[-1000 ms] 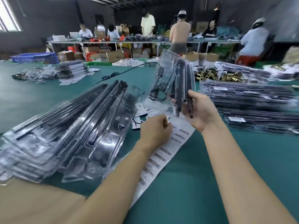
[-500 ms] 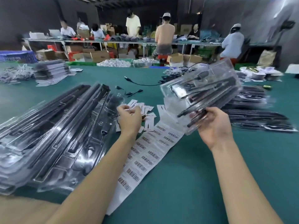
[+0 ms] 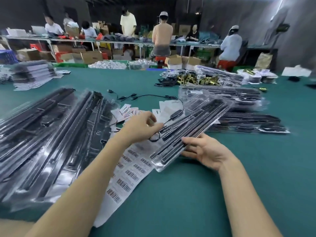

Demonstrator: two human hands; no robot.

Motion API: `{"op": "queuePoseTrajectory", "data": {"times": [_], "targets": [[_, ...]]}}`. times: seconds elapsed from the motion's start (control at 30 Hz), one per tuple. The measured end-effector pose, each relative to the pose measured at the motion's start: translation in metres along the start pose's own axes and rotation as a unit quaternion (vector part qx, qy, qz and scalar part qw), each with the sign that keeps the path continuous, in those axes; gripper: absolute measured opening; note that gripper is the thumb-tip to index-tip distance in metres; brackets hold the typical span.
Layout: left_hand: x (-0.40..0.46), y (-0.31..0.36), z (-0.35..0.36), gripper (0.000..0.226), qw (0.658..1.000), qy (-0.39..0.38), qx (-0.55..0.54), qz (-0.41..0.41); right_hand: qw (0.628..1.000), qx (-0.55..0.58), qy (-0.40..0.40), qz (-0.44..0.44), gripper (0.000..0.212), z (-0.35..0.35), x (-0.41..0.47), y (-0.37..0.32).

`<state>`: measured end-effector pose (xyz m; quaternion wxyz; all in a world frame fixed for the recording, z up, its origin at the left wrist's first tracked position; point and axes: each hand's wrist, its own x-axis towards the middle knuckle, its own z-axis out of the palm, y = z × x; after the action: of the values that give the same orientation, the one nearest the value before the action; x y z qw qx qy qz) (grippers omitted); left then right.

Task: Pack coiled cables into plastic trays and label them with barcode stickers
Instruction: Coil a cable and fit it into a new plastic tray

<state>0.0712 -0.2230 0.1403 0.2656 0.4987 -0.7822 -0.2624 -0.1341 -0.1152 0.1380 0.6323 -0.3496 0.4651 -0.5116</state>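
A clear plastic tray (image 3: 196, 124) with black rods and a small coiled cable lies tilted over the green table, its far end toward the right stack. My right hand (image 3: 206, 151) grips the tray's near end, thumb on the edge and fingers underneath. My left hand (image 3: 142, 127) is at the tray's left side, with thumb and forefinger pinching what looks like a small pale label. A long sheet of barcode stickers (image 3: 130, 170) lies under the tray and my left forearm. Loose white labels (image 3: 126, 112) are scattered just beyond my left hand.
A big pile of filled trays (image 3: 51, 137) covers the table on the left. Flat stacks of trays (image 3: 246, 124) lie on the right. A loose black cable (image 3: 148, 96) and gold parts (image 3: 196, 81) lie farther back. Several people work at a far bench.
My right hand lowered the tray from a raised tilt toward the table. My left hand moved from the loose labels over to the tray's left side.
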Motion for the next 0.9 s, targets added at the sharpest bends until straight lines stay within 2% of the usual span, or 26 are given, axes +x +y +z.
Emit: {"op": "queuePoseTrajectory", "data": {"times": [0.03, 0.1, 0.17, 0.27, 0.33, 0.43, 0.47, 0.53, 0.63, 0.7, 0.77, 0.83, 0.9], "targets": [[0.001, 0.001, 0.001, 0.042, 0.998, -0.002, 0.062, 0.013, 1.000, 0.001, -0.002, 0.002, 0.036, -0.001, 0.000, -0.001], [0.002, 0.002, 0.005, 0.043, 0.995, 0.008, 0.099, 0.024, 1.000, 0.000, 0.002, 0.004, 0.036, -0.003, 0.000, -0.002], [0.003, -0.001, 0.010, 0.043, 0.998, 0.018, 0.061, 0.016, 1.000, -0.006, 0.020, 0.018, 0.026, -0.006, 0.000, -0.004], [0.003, -0.006, 0.012, 0.039, 0.999, 0.013, 0.035, 0.025, 0.996, -0.041, 0.043, 0.061, 0.027, -0.010, -0.001, -0.009], [0.002, -0.008, 0.010, 0.035, 0.998, 0.028, 0.049, 0.042, 0.981, -0.146, 0.071, 0.101, 0.036, -0.014, -0.006, -0.015], [-0.002, -0.012, -0.002, 0.031, 0.995, 0.018, 0.063, 0.075, 0.921, -0.347, 0.083, 0.158, 0.053, -0.022, -0.019, -0.033], [-0.004, -0.015, -0.007, 0.030, 0.995, 0.002, 0.060, 0.083, 0.904, -0.388, 0.088, 0.158, 0.054, -0.026, -0.023, -0.040], [-0.008, -0.017, -0.018, 0.029, 0.992, -0.027, 0.067, 0.107, 0.894, -0.417, 0.121, 0.108, 0.048, -0.032, -0.030, -0.052], [-0.010, -0.016, -0.028, 0.030, 0.986, -0.043, 0.091, 0.131, 0.898, -0.391, 0.194, -0.055, 0.026, -0.034, -0.031, -0.063], [-0.010, -0.013, -0.032, 0.036, 0.983, -0.058, 0.117, 0.126, 0.875, -0.410, 0.226, -0.127, 0.015, -0.031, -0.026, -0.063], [-0.009, -0.012, -0.035, 0.046, 0.983, -0.107, 0.113, 0.096, 0.867, -0.435, 0.215, -0.112, 0.012, -0.027, -0.023, -0.060], [-0.009, -0.010, -0.034, 0.055, 0.981, -0.158, 0.092, 0.070, 0.888, -0.423, 0.174, -0.038, 0.015, -0.022, -0.022, -0.056], [-0.008, -0.009, -0.032, 0.062, 0.980, -0.175, 0.065, 0.066, 0.904, -0.404, 0.141, 0.009, 0.022, -0.018, -0.024, -0.055]]}}
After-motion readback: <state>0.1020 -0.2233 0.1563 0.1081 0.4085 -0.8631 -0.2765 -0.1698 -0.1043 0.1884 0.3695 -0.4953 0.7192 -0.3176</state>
